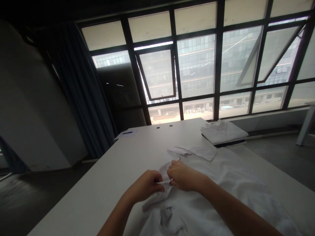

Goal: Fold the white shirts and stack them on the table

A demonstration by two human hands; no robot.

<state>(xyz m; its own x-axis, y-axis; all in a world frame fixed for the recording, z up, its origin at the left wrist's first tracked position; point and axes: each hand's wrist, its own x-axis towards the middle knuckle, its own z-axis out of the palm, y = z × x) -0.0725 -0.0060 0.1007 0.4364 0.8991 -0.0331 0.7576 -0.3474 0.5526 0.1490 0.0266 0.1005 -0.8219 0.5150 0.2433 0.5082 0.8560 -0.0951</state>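
**Two hands pinch a fold of a white garment on a long table**

Standing by, I can see the left hand (144, 186) and the right hand (184, 176) close together, knuckles almost touching, over the white garment (221, 186), which lies spread and rumpled beneath and ahead of them on the white table (81, 193). Neither hand is spread. Both are curled, with the fingers drawn in on a bunched fold of the cloth, and a thin white strip (164, 181) runs out between them. Each hand seems to pinch the fold, though the fingers hide exactly how the strip is gripped.

Just ahead of the right hand, a flat white band of the same cloth lies across the garment's far edge. Farther ahead of that hand, well apart, sits a stack of folded white cloth (222, 131) at the table's far side. Well ahead of the left hand lies a sheet of paper (126, 133) with a blue pen (127, 132) on it. Beyond both hands, a large window (197, 65) looks out on a glass-fronted building.
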